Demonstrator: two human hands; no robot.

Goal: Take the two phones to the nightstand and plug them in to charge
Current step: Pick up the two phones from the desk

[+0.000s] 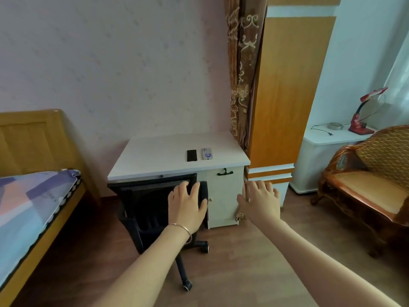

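Observation:
Two phones lie side by side on the white desk (155,151): a black phone (191,155) and, to its right, a silver phone (206,154) with a blue mark on it. Both my arms stretch forward below the desk's front edge. My left hand (187,204) hovers with fingers spread in front of the black chair's back. My right hand (260,201) is open too, fingers apart, in front of the desk's cabinet door. Neither hand holds anything, and both are well short of the phones.
A black mesh office chair (152,200) is pushed under the desk. A bed (33,196) with a wooden headboard stands at the left. At the right are a wooden wardrobe (285,96), a white side table (332,138) with a red lamp (363,120), and a rattan armchair (371,180).

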